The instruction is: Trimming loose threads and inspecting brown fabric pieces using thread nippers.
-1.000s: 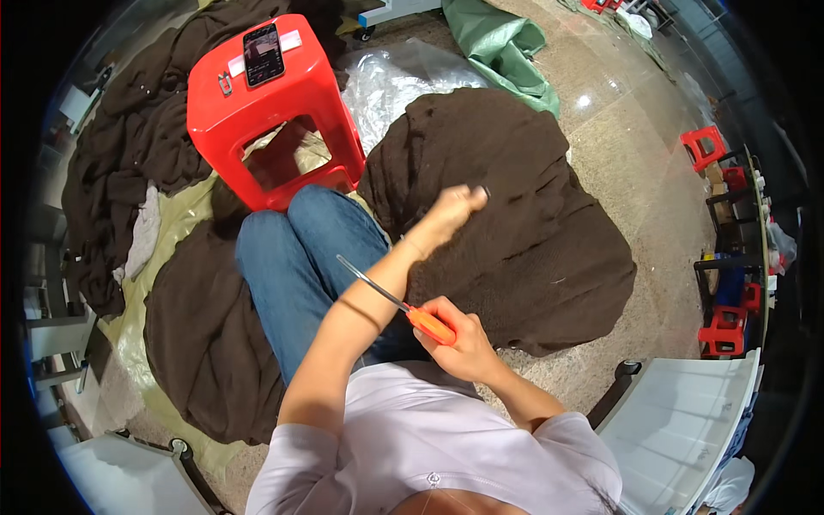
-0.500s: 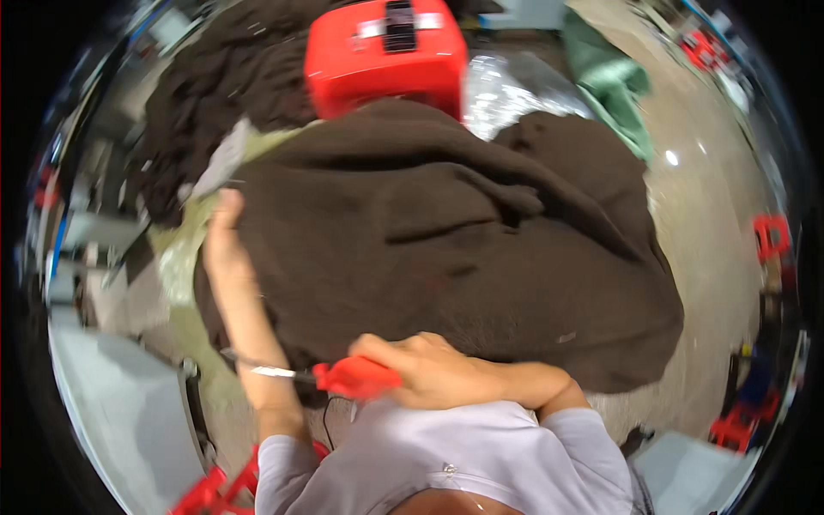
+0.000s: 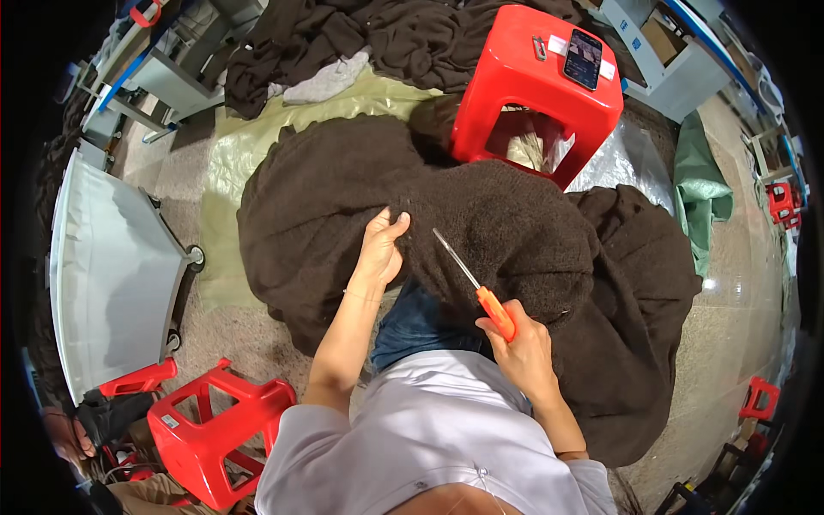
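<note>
Since half a second ago the view has swung left, so the red plastic stool point(image 3: 536, 86) now sits upper right. In the head view, the left hand point(image 3: 380, 249) pinches a fold of the dark brown knitted fabric point(image 3: 481, 232) across the lap; the right hand point(image 3: 524, 343) grips orange-handled thread snips point(image 3: 476, 279), blades above the cloth. Keeping that fold taut and snipping only loose thread would likely spare the knit
</note>
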